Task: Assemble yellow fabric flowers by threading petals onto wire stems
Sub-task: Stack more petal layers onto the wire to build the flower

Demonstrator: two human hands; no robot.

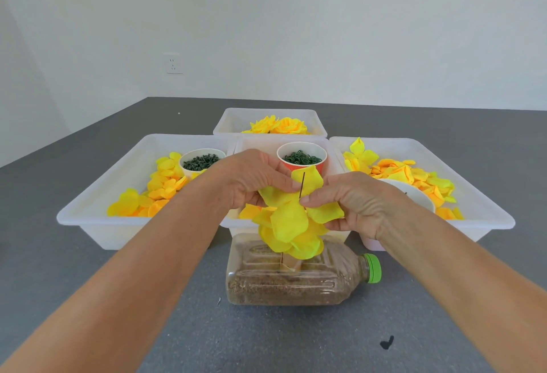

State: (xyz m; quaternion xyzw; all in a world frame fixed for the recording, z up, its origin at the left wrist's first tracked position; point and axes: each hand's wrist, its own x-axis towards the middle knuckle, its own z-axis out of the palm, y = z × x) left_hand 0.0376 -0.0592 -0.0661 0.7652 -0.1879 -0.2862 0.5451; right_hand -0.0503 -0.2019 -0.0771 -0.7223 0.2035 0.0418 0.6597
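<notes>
From my head view, I am mid-threading: my left hand (251, 179) pinches the upper edge of a yellow petal piece (306, 180), and my right hand (352, 204) pinches its lower edge right where the thin wire stem (302, 186) pokes through, so both sets of fingers are closed on fabric. The wire tip stands between my two thumbs, and below my fingers hangs the stack of petals already threaded (291, 230). The stem seems to rise from a sand-filled bottle with a green cap (296, 281) lying on its side under my hands, though the petals hide the join. Beyond my knuckles sit trays of loose petals (159, 189), a red cup of green rings (302, 157), and, farther off, finished flowers (278, 125). I judge the next move is to slide this piece down the wire onto the stack, keeping the hole centred so the fabric does not tear.
</notes>
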